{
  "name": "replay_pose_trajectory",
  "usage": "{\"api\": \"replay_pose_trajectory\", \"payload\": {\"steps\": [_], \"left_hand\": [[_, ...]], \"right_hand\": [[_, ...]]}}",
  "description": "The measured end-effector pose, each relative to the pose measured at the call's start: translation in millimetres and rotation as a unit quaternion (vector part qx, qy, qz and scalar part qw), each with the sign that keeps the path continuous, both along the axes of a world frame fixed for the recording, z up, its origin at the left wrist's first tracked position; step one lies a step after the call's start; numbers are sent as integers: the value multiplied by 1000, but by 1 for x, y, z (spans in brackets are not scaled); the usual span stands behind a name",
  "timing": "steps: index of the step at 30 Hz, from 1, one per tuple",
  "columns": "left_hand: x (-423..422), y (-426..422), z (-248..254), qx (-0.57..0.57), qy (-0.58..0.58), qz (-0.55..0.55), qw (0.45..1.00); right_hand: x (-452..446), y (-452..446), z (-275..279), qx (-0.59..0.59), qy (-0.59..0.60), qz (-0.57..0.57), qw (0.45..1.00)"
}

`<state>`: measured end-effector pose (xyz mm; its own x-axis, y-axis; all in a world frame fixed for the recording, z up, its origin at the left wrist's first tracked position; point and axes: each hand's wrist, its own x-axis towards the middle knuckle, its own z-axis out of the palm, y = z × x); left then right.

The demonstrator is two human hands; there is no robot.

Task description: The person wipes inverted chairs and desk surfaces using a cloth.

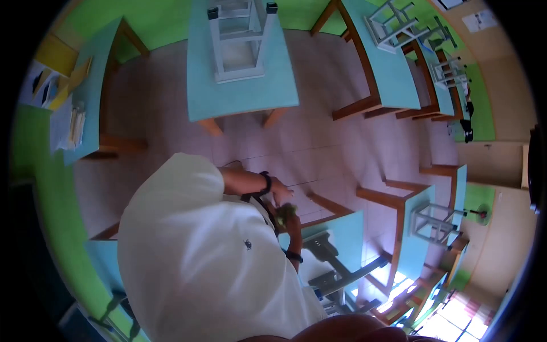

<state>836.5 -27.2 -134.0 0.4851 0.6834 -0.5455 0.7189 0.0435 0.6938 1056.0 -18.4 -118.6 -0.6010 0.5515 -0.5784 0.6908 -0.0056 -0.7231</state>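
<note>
My left hand (280, 192), with a dark band on its wrist, reaches in front of my white shirt (216, 268). Its fingers are bent together close to a small green bundle (285, 213); whatever they pinch is too small to make out. Just below it in the view, my right hand (292, 222) is closed around the green bundle, which is blurred, so its kind cannot be told. A dark band (294, 256) circles the right wrist too. Dark straps or cords show near my waist, partly behind the left wrist.
A blue-topped table (242, 100) carries an upturned stool (239, 51). Papers (75, 128) lie on a side table at left. To the right stand more tables with stools (436, 225) on top. Beside my right arm is a nearby table (347, 228) bearing grey stool parts.
</note>
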Motion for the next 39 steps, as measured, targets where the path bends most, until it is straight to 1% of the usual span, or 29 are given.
{"api": "replay_pose_trajectory", "payload": {"steps": [2,3,5,6,8,10,12,13,15,16,17,18,19,21,22,24,26,27,28,29,30,31,32,33,34,35,37,38,39], "left_hand": [[-26,-10,-40,81,-85,65,991],[-39,-14,-29,92,-90,66,989],[-62,-22,-5,-14,-62,280,958],[-72,-23,-6,-14,-58,283,957],[-90,-27,-11,84,-63,328,939],[-96,-25,-19,95,-76,328,937],[-101,-12,-18,186,-154,388,889],[-101,-1,-25,237,-176,401,867],[-106,17,0,205,-142,376,893],[-112,29,11,176,-97,360,911],[-110,43,-4,248,-141,407,868],[-119,61,-9,255,-133,400,870],[-126,80,-13,249,-83,359,896],[-133,130,-10,248,-30,305,919],[-131,154,19,210,-26,323,922],[-129,206,84,182,-15,352,918],[-119,261,144,258,20,319,912],[-119,284,170,259,21,312,914],[-119,307,191,261,-37,358,896],[-118,329,202,259,-95,404,872],[-114,350,204,254,-93,401,875],[-110,365,204,243,-106,414,871],[-106,376,203,231,-118,425,868],[-101,385,195,225,-118,418,872],[-95,395,179,238,-167,423,858],[-90,407,163,249,-217,427,842],[-88,432,114,266,-222,412,843],[-88,438,98,286,-222,404,840],[-91,446,95,280,-224,407,840]], "right_hand": [[-33,37,17,66,-55,135,987],[-47,52,16,76,-61,137,986],[-77,77,11,118,29,164,979],[-97,88,14,117,32,165,979],[-128,114,29,139,35,141,980],[-162,127,53,169,55,123,976],[-192,129,89,174,73,114,976],[-198,132,90,175,68,102,977],[-204,142,89,150,225,254,929],[-203,151,92,155,228,248,929],[-205,164,93,180,255,243,919],[-206,177,92,204,284,235,907],[-204,195,87,210,292,226,905],[-187,246,85,251,159,172,939],[-173,268,89,254,161,166,939],[-154,308,109,208,-33,205,956],[-129,337,90,190,-63,221,955],[-119,346,84,166,-97,232,953],[-111,352,85,165,-96,226,955],[-106,356,90,132,2,184,974],[-103,360,91,95,100,138,981],[-104,363,85,109,137,77,981],[-103,371,79,101,138,70,983],[-103,386,79,90,117,37,988],[-102,400,76,80,97,3,992],[-103,410,67,93,130,-41,986],[-102,434,54,93,145,-99,980],[-103,441,51,92,163,-148,971],[-104,450,49,88,157,-148,973]]}}
